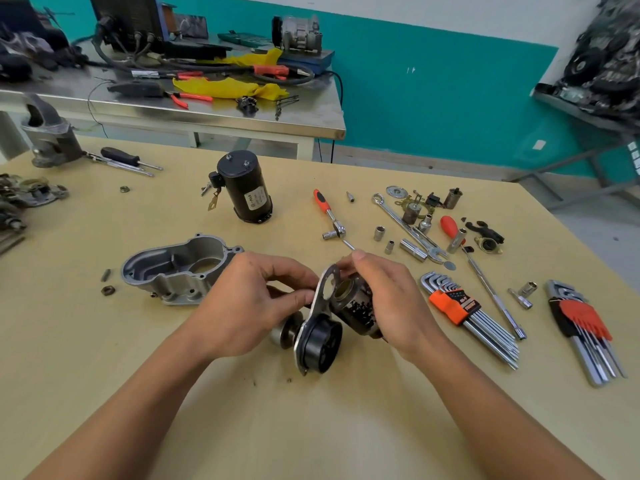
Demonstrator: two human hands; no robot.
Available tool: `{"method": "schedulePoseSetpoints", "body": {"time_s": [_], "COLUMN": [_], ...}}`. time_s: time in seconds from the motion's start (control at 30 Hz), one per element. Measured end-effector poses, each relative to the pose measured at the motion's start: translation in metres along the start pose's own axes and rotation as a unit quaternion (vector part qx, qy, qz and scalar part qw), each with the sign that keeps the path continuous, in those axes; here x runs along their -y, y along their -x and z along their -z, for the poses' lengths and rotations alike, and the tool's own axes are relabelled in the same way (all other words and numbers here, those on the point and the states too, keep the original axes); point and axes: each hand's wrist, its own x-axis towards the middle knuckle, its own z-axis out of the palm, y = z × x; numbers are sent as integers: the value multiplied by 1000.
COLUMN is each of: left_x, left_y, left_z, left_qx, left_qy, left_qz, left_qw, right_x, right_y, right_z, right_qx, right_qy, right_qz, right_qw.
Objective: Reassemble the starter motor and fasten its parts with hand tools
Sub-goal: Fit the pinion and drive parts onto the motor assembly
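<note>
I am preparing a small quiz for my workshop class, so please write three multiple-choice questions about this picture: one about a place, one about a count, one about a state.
1. Where does the grey housing lie?
A. on the wooden table, left of the left hand
B. on the steel bench behind
C. on the floor

2. How many hex key sets lie on the table?
A. one
B. two
C. four

3. What is the right hand doing?
A. resting flat on the table
B. gripping a dark cylindrical part
C. turning the ratchet

Answers:
1 A: the housing sits on the table beside the left hand, which holds the metal plate.
2 B: one set has an orange holder, the other a red holder.
3 B: its fingers curl round the part.
</note>
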Motion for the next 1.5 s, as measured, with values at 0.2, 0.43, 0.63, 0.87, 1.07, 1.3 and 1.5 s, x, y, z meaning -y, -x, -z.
{"method": "schedulePoseSetpoints", "body": {"time_s": [0.2, 0.43, 0.63, 0.87, 1.07, 1.3, 1.5], "left_x": [3, 9, 10, 10, 9, 2, -10], "left_y": [-2, -4, -4, -4, -2, 1, 6], "left_z": [-3, -7, -7, -8, -8, -7, -5], "left_qx": [23, 18, 27, 20, 19, 17, 9], "left_qy": [44, 77, 72, 73, 97, 108, -83], "left_qz": [11, 33, 19, 8, -7, -37, -167], "left_qw": [999, 996, 997, 997, 995, 993, 982], "right_x": [6, 23, 34, 25, 29, 25, -3], "right_y": [0, -5, -10, -7, -12, -2, 18], "right_z": [7, 24, 30, 21, 19, 20, 15], "right_qx": [57, 166, 210, 225, 225, 209, 169], "right_qy": [-68, -44, 20, 24, -31, 33, -27], "right_qz": [-47, -122, -121, -94, -148, -47, 89], "right_qw": [995, 978, 970, 970, 963, 976, 981]}}
